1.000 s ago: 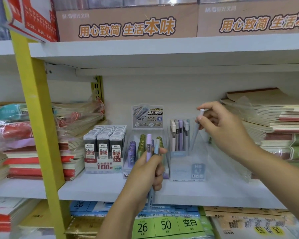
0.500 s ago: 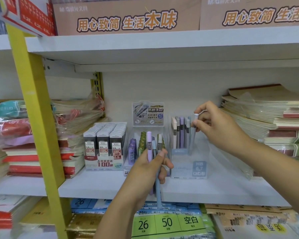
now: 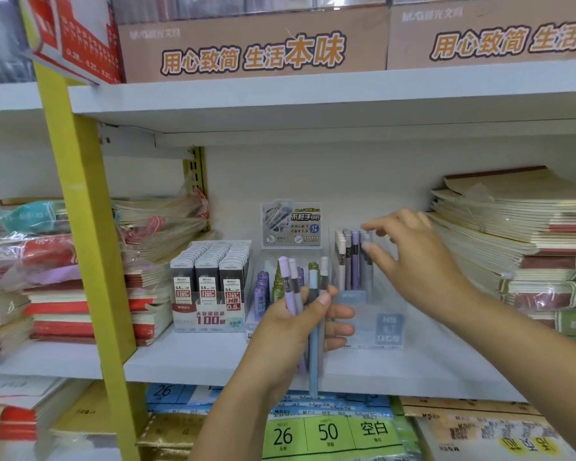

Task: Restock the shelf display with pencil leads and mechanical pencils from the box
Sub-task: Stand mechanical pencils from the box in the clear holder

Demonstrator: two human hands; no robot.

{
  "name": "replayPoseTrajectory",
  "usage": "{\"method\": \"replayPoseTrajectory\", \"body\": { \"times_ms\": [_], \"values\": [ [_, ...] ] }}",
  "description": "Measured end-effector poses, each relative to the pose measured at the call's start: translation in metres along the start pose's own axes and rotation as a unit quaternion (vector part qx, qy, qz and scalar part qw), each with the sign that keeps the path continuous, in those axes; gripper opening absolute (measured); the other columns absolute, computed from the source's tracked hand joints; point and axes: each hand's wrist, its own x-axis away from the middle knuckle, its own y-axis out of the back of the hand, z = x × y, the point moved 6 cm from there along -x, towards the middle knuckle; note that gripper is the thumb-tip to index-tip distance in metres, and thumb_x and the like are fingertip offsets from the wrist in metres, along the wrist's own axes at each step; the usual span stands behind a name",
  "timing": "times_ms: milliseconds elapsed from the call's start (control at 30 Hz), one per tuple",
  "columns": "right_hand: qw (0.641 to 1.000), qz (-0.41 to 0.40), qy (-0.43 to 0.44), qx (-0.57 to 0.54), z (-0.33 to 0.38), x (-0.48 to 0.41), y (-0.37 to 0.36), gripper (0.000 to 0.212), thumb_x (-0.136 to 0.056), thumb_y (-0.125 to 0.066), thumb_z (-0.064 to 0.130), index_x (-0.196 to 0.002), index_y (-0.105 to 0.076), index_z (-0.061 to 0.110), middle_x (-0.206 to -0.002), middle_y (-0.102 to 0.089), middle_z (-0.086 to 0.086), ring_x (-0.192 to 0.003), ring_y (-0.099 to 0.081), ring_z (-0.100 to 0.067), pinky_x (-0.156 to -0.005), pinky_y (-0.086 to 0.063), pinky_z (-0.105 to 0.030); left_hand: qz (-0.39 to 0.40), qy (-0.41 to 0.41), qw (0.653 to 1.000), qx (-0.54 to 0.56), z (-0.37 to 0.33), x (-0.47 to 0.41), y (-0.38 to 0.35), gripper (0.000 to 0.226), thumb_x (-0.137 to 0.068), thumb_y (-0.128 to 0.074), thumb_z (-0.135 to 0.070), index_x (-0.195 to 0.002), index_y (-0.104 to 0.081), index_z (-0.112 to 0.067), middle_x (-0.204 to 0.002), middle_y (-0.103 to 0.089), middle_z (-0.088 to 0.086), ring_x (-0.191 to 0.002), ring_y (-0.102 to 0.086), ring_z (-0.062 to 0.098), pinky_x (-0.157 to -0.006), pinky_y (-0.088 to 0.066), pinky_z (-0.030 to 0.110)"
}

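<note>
- Left hand (image 3: 290,331) grips the pencils (image 3: 313,287); keep them upright.
- Right hand (image 3: 416,264), spread and empty, should slot them singly into the holder (image 3: 379,306).

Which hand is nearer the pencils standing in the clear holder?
Right. The right hand is at the tops of the standing pencils; the left hand grips a pencil bunch lower, to their left.

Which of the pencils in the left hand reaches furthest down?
The light blue pencil: its lower end hangs past the shelf edge, well below the left hand, while the lilac pencil and grey pencil stop higher.
</note>
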Motion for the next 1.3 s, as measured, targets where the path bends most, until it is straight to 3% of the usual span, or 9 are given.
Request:
{"method": "replayPoseTrajectory", "body": {
  "times_ms": [200, 367, 467, 600, 767, 900, 1067, 1167, 1300],
  "values": [
    [0.945, 0.131, -0.061, -0.294, 0.042, 0.020, -0.014, 0.008, -0.087, -0.068, 0.022, -0.089, -0.071, 0.029, -0.083, -0.070, 0.010, -0.076, -0.060, 0.006, -0.065, -0.041, -0.002, 0.024, -0.006, 1.000, -0.012, 0.000, -0.002, -0.009, 0.022, -0.100, -0.055, -0.028, -0.114, -0.069, -0.019, -0.104, -0.076, 0.012, -0.091, -0.075, 0.027, -0.073, -0.061, 0.032],
    [0.873, 0.057, -0.165, -0.455, 0.020, 0.010, -0.008, 0.005, -0.093, -0.060, 0.017, -0.095, -0.063, 0.016, -0.083, -0.075, -0.001, -0.069, -0.067, -0.008, -0.060, -0.048, -0.021, 0.034, 0.010, 0.999, -0.003, 0.001, -0.002, -0.006, 0.027, -0.099, -0.052, -0.035, -0.119, -0.064, -0.021, -0.108, -0.076, 0.010, -0.096, -0.074, 0.028, -0.073, -0.061, 0.036],
    [0.860, 0.007, -0.150, -0.487, 0.008, -0.001, 0.005, 0.008, -0.096, -0.053, 0.009, -0.097, -0.060, 0.014, -0.079, -0.075, -0.001, -0.065, -0.067, -0.009, -0.053, -0.050, -0.017, 0.004, 0.021, 0.998, -0.059, 0.002, -0.001, 0.001, 0.024, -0.103, -0.048, -0.035, -0.118, -0.062, -0.022, -0.097, -0.077, 0.005, -0.068, -0.071, 0.020, -0.059, -0.056, 0.030],
    [0.902, -0.089, -0.079, -0.415, -0.005, -0.010, 0.030, 0.010, -0.094, -0.056, 0.023, -0.096, -0.059, 0.032, -0.086, -0.074, 0.004, -0.084, -0.070, -0.010, -0.062, -0.052, -0.018, -0.068, 0.027, 0.995, -0.061, 0.006, -0.005, 0.010, 0.026, -0.101, -0.050, -0.037, -0.115, -0.061, -0.019, -0.062, -0.056, 0.000, -0.043, -0.034, 0.013, -0.047, -0.036, 0.027],
    [0.965, -0.059, -0.046, -0.251, -0.011, -0.021, 0.024, 0.018, -0.089, -0.063, 0.020, -0.094, -0.056, 0.035, -0.086, -0.067, 0.004, -0.080, -0.069, -0.018, -0.074, -0.056, -0.040, -0.068, 0.050, 0.996, -0.029, 0.006, -0.004, 0.009, 0.025, -0.102, -0.051, -0.027, -0.084, -0.045, -0.012, -0.056, -0.045, -0.004, -0.041, -0.028, 0.010, -0.039, -0.025, 0.022],
    [0.988, -0.023, -0.018, -0.154, -0.010, -0.022, 0.006, 0.019, -0.086, -0.068, 0.021, -0.094, -0.055, 0.033, -0.081, -0.065, 0.013, -0.070, -0.060, 0.001, -0.065, -0.043, -0.009, -0.069, 0.035, 0.996, -0.043, 0.006, -0.005, 0.010, 0.024, -0.102, -0.052, -0.026, -0.083, -0.051, -0.010, -0.062, -0.048, 0.000, -0.048, -0.033, 0.012, -0.043, -0.032, 0.022],
    [0.996, 0.014, -0.010, -0.085, -0.011, -0.020, -0.013, 0.019, -0.087, -0.067, 0.028, -0.093, -0.051, 0.036, -0.084, -0.065, 0.013, -0.072, -0.051, 0.001, -0.065, -0.037, -0.025, -0.080, 0.033, 0.995, -0.051, 0.005, -0.005, 0.010, 0.019, -0.102, -0.051, -0.026, -0.107, -0.059, -0.009, -0.080, -0.073, 0.001, -0.048, -0.045, 0.011, -0.045, -0.039, 0.023],
    [0.995, 0.010, -0.008, -0.095, -0.011, -0.018, -0.016, 0.018, -0.086, -0.067, 0.028, -0.091, -0.051, 0.035, -0.079, -0.067, 0.013, -0.068, -0.050, 0.001, -0.063, -0.036, -0.027, -0.070, 0.033, 0.995, -0.066, 0.005, -0.005, 0.008, 0.020, -0.103, -0.049, -0.027, -0.111, -0.058, -0.012, -0.096, -0.078, 0.004, -0.050, -0.051, 0.011, -0.046, -0.041, 0.023],
    [0.995, 0.013, -0.014, -0.096, -0.009, -0.020, -0.016, 0.021, -0.085, -0.068, 0.029, -0.093, -0.049, 0.037, -0.076, -0.066, 0.015, -0.068, -0.051, 0.004, -0.061, -0.035, -0.024, -0.058, 0.031, 0.995, -0.075, 0.006, -0.005, 0.007, 0.019, -0.103, -0.048, -0.029, -0.111, -0.056, -0.013, -0.099, -0.078, 0.002, -0.050, -0.053, 0.011, -0.047, -0.043, 0.022]
  ]
}}
